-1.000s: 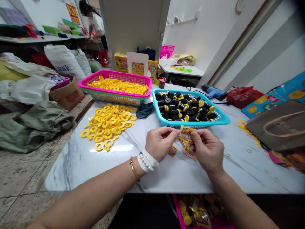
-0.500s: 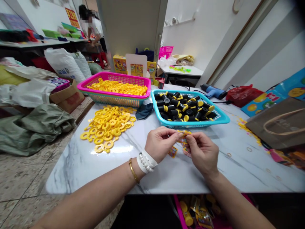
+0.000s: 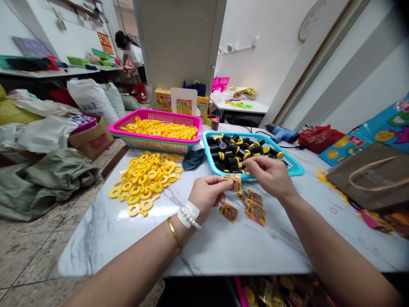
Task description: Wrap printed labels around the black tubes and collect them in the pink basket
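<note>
My left hand [image 3: 207, 194] pinches a small printed yellow sticker [image 3: 236, 182] between thumb and fingertips, in front of the blue basket [image 3: 295, 169]. My right hand [image 3: 270, 174] reaches over that basket's near rim, fingers bent and loosely apart beside the black cylinders with yellow ends [image 3: 230, 162]; no object shows in it. On the table below the hands lie a small pile of colourful printed stickers [image 3: 254, 209] and a single one [image 3: 228, 212] to its left. A heap of yellow ring-shaped plastic pieces [image 3: 147, 177] lies left of my left hand.
A pink basket [image 3: 153, 114] of yellow pieces stands at the back left, with a dark cloth [image 3: 194, 160] beside it. At right are a blue heat gun [image 3: 281, 133], a red bag [image 3: 321, 138] and a brown paper bag [image 3: 367, 179]. Another person [image 3: 132, 55] works far back.
My right hand has let go of the sticker and moved up to the blue basket. My left hand keeps hold of it, slightly lower left. The sticker pile is now uncovered.
</note>
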Demonstrator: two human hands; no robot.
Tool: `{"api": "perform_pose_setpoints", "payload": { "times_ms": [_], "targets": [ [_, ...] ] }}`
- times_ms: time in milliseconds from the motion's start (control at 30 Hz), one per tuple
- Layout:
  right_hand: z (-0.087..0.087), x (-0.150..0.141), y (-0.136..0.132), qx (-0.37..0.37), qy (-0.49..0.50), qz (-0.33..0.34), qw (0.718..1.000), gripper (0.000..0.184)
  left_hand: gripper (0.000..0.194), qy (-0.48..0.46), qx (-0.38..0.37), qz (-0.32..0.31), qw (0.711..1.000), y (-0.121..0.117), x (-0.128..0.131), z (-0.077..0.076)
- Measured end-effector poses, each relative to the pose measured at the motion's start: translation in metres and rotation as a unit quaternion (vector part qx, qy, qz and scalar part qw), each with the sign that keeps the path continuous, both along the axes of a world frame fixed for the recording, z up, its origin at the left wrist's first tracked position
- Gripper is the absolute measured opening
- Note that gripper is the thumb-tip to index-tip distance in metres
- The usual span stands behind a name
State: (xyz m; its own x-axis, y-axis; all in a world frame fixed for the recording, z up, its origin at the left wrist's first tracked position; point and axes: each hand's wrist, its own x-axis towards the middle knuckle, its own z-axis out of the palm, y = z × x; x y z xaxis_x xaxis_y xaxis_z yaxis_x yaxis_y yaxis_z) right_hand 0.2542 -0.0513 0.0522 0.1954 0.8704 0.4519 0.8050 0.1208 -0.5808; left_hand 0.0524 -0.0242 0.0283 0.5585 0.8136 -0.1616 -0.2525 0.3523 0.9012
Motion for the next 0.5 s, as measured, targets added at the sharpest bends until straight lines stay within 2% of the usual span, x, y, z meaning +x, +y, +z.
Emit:
{"api": "perform_pose_setpoints", "payload": {
  "times_ms": [67, 133, 200, 333, 500],
  "targets": [
    [0.004, 0.016, 0.03, -0.085, -0.078, -0.042, 0.992, 0.023, 0.028, -0.013, -0.031, 0.009, 0.999, 0.007, -0.003, 0.003],
    [0.002, 0.026, 0.055, -0.137, -0.107, -0.028, 0.984, 0.018, 0.029, -0.041, -0.064, 0.003, 0.997, 0.013, -0.006, 0.005],
    [-0.003, 0.03, 0.072, -0.155, -0.11, -0.003, 0.982, 0.02, 0.029, -0.065, -0.094, -0.005, 0.993, 0.018, -0.008, 0.007],
    [-0.009, 0.025, 0.08, -0.154, -0.1, 0.031, 0.982, 0.025, 0.022, -0.086, -0.145, 0.003, 0.986, 0.024, -0.008, 0.007],
    [-0.005, 0.023, 0.074, -0.129, -0.067, 0.059, 0.988, 0.027, 0.005, -0.095, -0.18, 0.033, 0.979, 0.025, -0.007, 0.008]
  ]
}}
